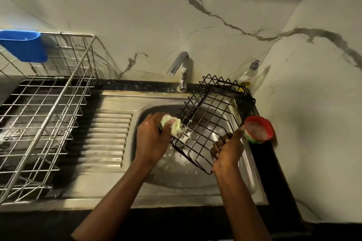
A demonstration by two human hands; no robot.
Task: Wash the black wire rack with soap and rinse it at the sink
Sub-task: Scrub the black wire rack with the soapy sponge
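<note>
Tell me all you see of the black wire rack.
The black wire rack is a rectangular basket of dark wire in a grid, with zigzag wire along two sides. It is held tilted over the sink. The right hand grips its near edge; the left hand holds a pale sponge against its side.

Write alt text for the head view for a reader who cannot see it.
Over a steel sink, a person's right hand holds a tilted black wire rack by its near edge while the left hand grips a soapy sponge against it. A red tub sits at the right, a silver dish rack at the left.
</note>
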